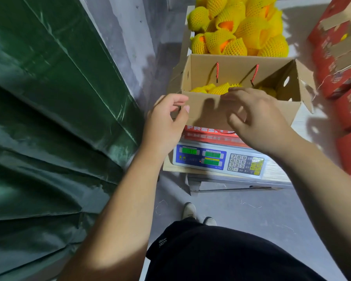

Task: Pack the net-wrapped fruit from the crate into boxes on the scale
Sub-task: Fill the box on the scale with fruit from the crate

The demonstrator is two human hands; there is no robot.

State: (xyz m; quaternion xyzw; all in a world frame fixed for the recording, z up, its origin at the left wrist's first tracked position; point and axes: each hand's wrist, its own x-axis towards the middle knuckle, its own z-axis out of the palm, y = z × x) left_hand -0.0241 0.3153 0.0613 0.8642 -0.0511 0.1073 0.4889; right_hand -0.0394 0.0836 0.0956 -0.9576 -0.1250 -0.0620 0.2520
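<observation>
Grey concrete floor [251, 216] runs under a low table [276, 173], with one dark green tarpaulin [49, 118] draped along the left. On the table stands one electronic scale [219, 161], its three green displays lit and a number keypad to their right. One open cardboard box [239, 110] sits on the scale's platform, brown inside and red with white lettering outside, with two red cord ends hanging down its far inner wall. Inside it lie net-wrapped fruit [219, 89] in yellow foam mesh; at least three show above the near wall, though the rest are hidden and I cannot count them. Behind the box, one crate [187, 33] is heaped with more of the same yellow-netted fruit, roughly a dozen visible, some showing orange skin through the open ends. The left hand [166, 120] has its fingers curled at the box's near left corner, thumb and fingertips pinching the edge of the flap there. The right hand [255, 118] hovers over the near wall with fingers loosely spread, holding nothing. Several red printed boxes [336, 57] are stacked at the right. Two shoes [199, 214] show below.
</observation>
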